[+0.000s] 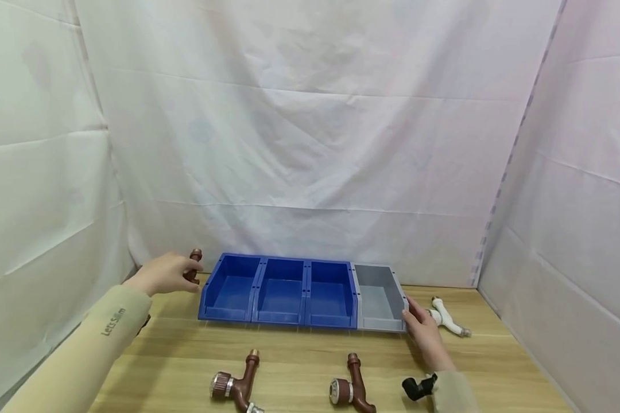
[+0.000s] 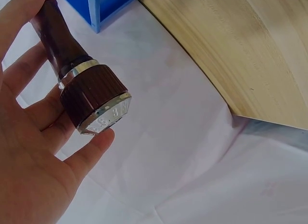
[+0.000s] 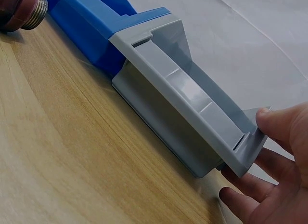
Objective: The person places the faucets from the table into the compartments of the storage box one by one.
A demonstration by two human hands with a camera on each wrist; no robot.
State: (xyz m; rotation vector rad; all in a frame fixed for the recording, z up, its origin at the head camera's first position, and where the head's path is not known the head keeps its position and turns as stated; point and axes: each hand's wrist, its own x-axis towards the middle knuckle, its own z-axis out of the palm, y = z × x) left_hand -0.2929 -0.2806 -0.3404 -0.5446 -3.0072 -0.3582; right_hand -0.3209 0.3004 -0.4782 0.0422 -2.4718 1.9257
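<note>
"Holding what, that left hand (image 1: 166, 275)?"

"A brown tap (image 2: 94, 93) with a ribbed round handle and a silvery cap bearing raised characters, too unclear to read. The fingers (image 2: 28, 64) are bent around it and spaced apart from one another. One fingertip lies right by the cap; whether it touches, I can't tell."

"And where is that tap?"

"Just left of the leftmost of three blue bins (image 1: 279, 317), toward the back of the wooden tabletop (image 1: 299, 347). I can't tell whether it touches the wood."

"What about the right hand (image 1: 425, 330)?"

"It pinches the outer front corner of the grey bin (image 1: 382, 323): thumb (image 3: 285, 125) on the rim, other fingers tucked below. That bin ends the row on the right, touching the blue one beside it."

"Anything in the bins?"

"Just bare floors and walls, as far as the head view shows."

"Other taps?"

"A white tap (image 1: 446, 317) lies on the tabletop, just beyond the right hand. Two more brown taps lie nearer the person: one on the left (image 1: 244, 387), with a silvery end, and one on the right (image 1: 359, 385). White cloth (image 1: 310, 155) hangs behind everything."
</note>
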